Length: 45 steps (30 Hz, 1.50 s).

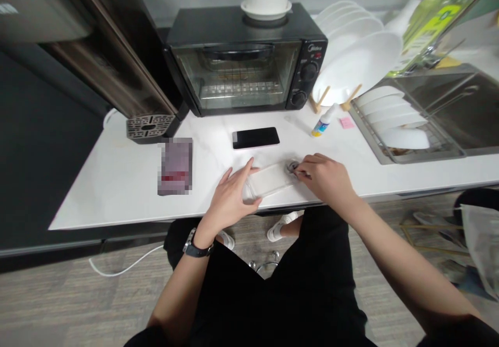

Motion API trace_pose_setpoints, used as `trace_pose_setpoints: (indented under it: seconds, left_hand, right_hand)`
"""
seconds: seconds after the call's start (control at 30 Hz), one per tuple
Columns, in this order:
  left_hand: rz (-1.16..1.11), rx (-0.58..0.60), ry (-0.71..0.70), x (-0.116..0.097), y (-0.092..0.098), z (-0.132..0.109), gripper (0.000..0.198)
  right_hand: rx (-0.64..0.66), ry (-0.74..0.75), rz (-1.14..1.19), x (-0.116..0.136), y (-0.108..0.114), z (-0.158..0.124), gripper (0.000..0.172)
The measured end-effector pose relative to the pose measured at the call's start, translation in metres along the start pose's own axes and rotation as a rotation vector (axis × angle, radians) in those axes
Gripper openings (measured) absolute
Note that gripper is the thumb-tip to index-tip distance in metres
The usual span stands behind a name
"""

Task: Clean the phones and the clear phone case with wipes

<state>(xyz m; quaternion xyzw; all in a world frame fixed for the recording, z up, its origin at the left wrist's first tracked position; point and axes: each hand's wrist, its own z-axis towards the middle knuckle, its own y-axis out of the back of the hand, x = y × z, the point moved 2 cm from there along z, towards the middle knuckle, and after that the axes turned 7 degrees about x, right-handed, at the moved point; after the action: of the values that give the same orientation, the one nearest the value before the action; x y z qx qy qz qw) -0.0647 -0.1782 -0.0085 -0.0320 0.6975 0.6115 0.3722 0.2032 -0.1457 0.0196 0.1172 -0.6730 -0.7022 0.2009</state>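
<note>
Step in hand, as judged from the view: work on a small fitting at one end of a clear case (268, 179). The case lies flat on the white counter (117, 181), close to its near edge, directly in front of the seated person.

The left hand (230, 196) is half open and cups the left end of the case. The thumb lies along the far edge, and the fingers curl around the near edge, bracing it.

The right hand (325, 178) is nearly closed. Its fingertips pinch a round metal piece (292, 167) at the right end of the case. Whether the piece is attached to the case or only rests on it cannot be determined.

Any further move on the piece calls for a firm brace from the left hand and fine fingertip control from the right, since the piece is small.

Materials:
- The case is transparent, thin, rectangular and round-cornered; it is probably flexible plastic.
- The round piece is dark grey with a metallic sheen.
- The counter is smooth, with faint veining.

A black, glossy phone (255, 137) lies face up just beyond the case. Behind it stands a black toaster oven (245, 61) with a glass door.
</note>
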Motion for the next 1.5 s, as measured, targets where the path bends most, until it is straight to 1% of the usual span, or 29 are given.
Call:
trace_pose_setpoints:
  seconds: [0.07, 0.13, 0.17, 0.2, 0.27, 0.33, 0.37, 0.4, 0.47, 0.57, 0.67, 0.73, 0.8, 0.83, 0.9, 1.0, 1.03, 1.07, 1.13, 1.23, 1.3, 1.37, 1.43, 1.47, 1.5]
  left_hand:
    - [0.002, 0.006, 0.006, -0.001, 0.001, 0.001, 0.106]
    - [0.007, 0.006, 0.008, -0.001, 0.001, 0.002, 0.106]
    - [0.01, 0.004, 0.007, -0.001, 0.0, 0.002, 0.106]
    - [0.012, 0.0, 0.006, 0.0, 0.0, 0.002, 0.106]
    - [0.017, -0.016, 0.009, 0.001, -0.002, 0.002, 0.106]
    - [0.02, -0.032, 0.013, 0.001, -0.002, 0.001, 0.106]
    - [0.021, -0.038, 0.014, 0.001, -0.002, 0.001, 0.106]
    - [0.019, -0.039, 0.013, 0.0, -0.002, 0.001, 0.106]
    - [0.016, -0.031, 0.009, -0.001, -0.001, 0.0, 0.105]
    - [0.014, -0.017, 0.006, -0.003, 0.0, 0.0, 0.106]
    - [0.011, -0.005, 0.006, -0.003, 0.0, 0.001, 0.105]
    - [0.007, 0.001, 0.006, -0.002, 0.0, 0.001, 0.104]
    - [0.005, 0.003, 0.005, -0.001, 0.0, 0.002, 0.104]
    - [0.008, 0.004, 0.005, -0.001, -0.001, 0.002, 0.104]
    - [0.024, 0.002, 0.007, 0.0, -0.002, 0.002, 0.104]
    - [0.046, -0.016, 0.016, 0.0, -0.002, 0.002, 0.105]
    - [0.046, -0.022, 0.016, 0.0, -0.002, 0.002, 0.105]
    - [0.043, -0.023, 0.014, 0.0, -0.002, 0.002, 0.105]
    - [0.035, -0.016, 0.007, -0.001, -0.002, 0.002, 0.105]
    - [0.033, -0.007, 0.009, -0.002, -0.002, 0.002, 0.104]
    - [0.031, -0.003, 0.015, -0.003, -0.001, 0.002, 0.104]
    - [0.027, -0.004, 0.016, -0.003, 0.0, 0.002, 0.103]
    - [0.025, -0.005, 0.015, -0.003, 0.0, 0.002, 0.102]
    - [0.026, -0.005, 0.015, -0.003, 0.0, 0.002, 0.101]
    - [0.028, -0.004, 0.016, -0.003, 0.0, 0.003, 0.101]
  right_hand:
    - [-0.075, -0.09, -0.031, 0.001, -0.009, 0.005, 0.018]
    - [-0.116, -0.087, 0.037, 0.014, -0.021, 0.014, 0.018]
    - [-0.12, -0.041, 0.105, 0.025, -0.027, 0.019, 0.018]
    - [-0.11, 0.036, 0.188, 0.037, -0.032, 0.025, 0.016]
    - [-0.073, 0.227, 0.332, 0.062, -0.037, 0.032, 0.013]
    - [-0.029, 0.37, 0.375, 0.078, -0.034, 0.034, 0.013]
    - [-0.003, 0.402, 0.365, 0.081, -0.03, 0.033, 0.014]
    - [0.026, 0.408, 0.343, 0.081, -0.026, 0.03, 0.015]
    - [0.093, 0.371, 0.289, 0.071, -0.015, 0.024, 0.016]
    - [0.151, 0.25, 0.153, 0.042, 0.0, 0.015, 0.015]
    - [0.131, 0.088, -0.036, 0.014, 0.008, 0.012, 0.017]
    - [0.08, -0.032, -0.108, 0.005, 0.007, 0.015, 0.018]
    - [0.031, -0.094, -0.087, 0.011, 0.0, 0.021, 0.017]
    - [0.017, -0.083, -0.041, 0.018, -0.005, 0.026, 0.017]
    - [0.017, 0.03, 0.103, 0.041, -0.015, 0.034, 0.015]
    - [0.045, 0.283, 0.316, 0.074, -0.024, 0.039, 0.012]
    - [0.061, 0.341, 0.352, 0.08, -0.024, 0.038, 0.011]
    - [0.082, 0.368, 0.367, 0.082, -0.022, 0.035, 0.011]
    - [0.137, 0.332, 0.332, 0.073, -0.015, 0.028, 0.012]
    - [0.199, 0.156, 0.177, 0.042, -0.001, 0.016, 0.013]
    - [0.184, 0.002, 0.038, 0.021, 0.006, 0.013, 0.015]
    - [0.129, -0.126, -0.062, 0.01, 0.007, 0.016, 0.018]
    - [0.065, -0.156, -0.058, 0.014, 0.001, 0.024, 0.018]
    - [0.04, -0.131, -0.008, 0.022, -0.005, 0.028, 0.018]
    - [0.028, -0.074, 0.066, 0.032, -0.01, 0.032, 0.017]
